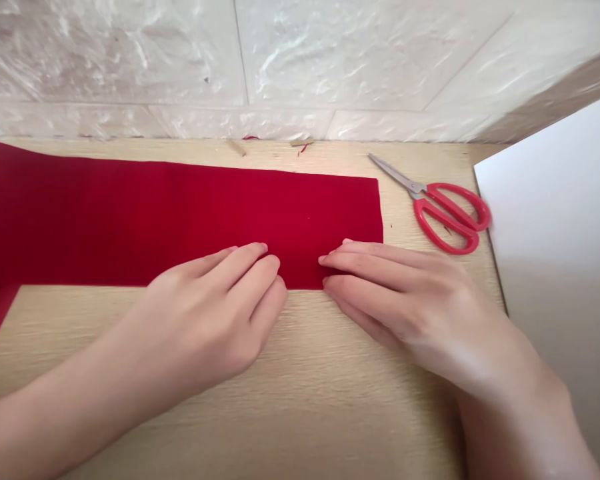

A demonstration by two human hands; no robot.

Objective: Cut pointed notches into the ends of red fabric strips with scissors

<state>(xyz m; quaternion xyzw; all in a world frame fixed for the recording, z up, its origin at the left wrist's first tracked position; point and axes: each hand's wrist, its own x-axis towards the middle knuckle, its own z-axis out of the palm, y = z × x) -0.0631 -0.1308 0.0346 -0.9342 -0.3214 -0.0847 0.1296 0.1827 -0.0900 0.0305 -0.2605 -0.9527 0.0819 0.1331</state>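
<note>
A long strip of deep red cloth (130,220) lies flat across the table, its cut end to the right. My left hand (225,293) rests at the near edge of the strip, fingers curled together and closed on the cloth; the thumb is hidden. Close to the right end, my right hand (395,287) has its fingers pressed together on the same near edge, gripping the cloth there. A short stretch of the edge shows between the two hands. Scissors (420,190) with red handles lie beyond my right hand, blades pointing to the far left.
A white panel (555,220) stands along the right side. Behind the table (330,400) rises a white textured wall (300,60). Small scraps (303,142) lie at the wall's foot. More red material (0,310) shows at the left edge.
</note>
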